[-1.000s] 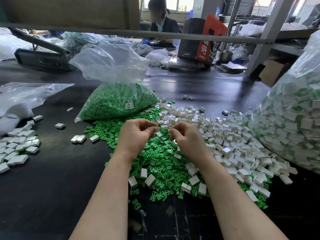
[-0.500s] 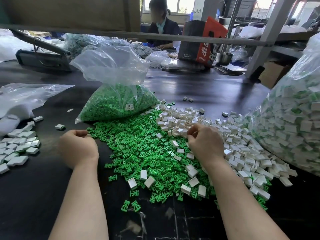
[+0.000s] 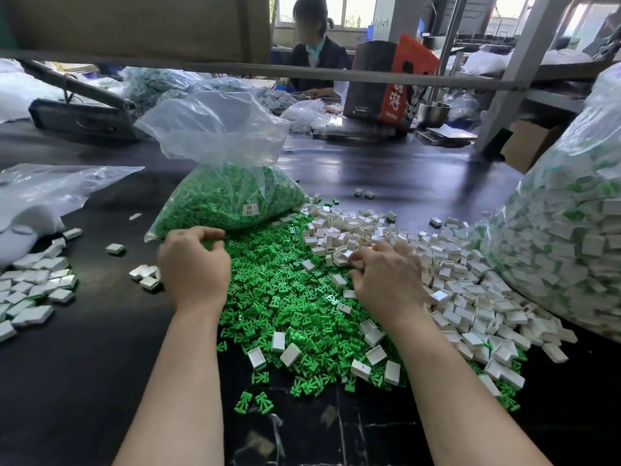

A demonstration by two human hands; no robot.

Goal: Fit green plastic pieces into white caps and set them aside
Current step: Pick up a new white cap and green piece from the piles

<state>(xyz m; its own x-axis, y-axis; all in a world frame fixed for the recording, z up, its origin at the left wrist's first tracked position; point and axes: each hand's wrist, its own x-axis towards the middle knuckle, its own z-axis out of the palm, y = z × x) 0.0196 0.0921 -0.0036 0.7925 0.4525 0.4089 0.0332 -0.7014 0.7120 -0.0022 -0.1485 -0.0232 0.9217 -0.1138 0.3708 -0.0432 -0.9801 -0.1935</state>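
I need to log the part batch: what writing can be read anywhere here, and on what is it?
"御": large white character on the red and black box at the back; the character above it is cut off.
Small white sticker on the bag of green pieces: printed, too small to read.
Small white print low on the box: too blurred to read.

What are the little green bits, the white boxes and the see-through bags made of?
Green pieces: likely hard moulded plastic, all one shape, slightly glossy.
White caps: probably rigid plastic too, smooth hollow shells with shiny faces.
Bag over the green stock: thin clear plastic film, crinkled and glinting.
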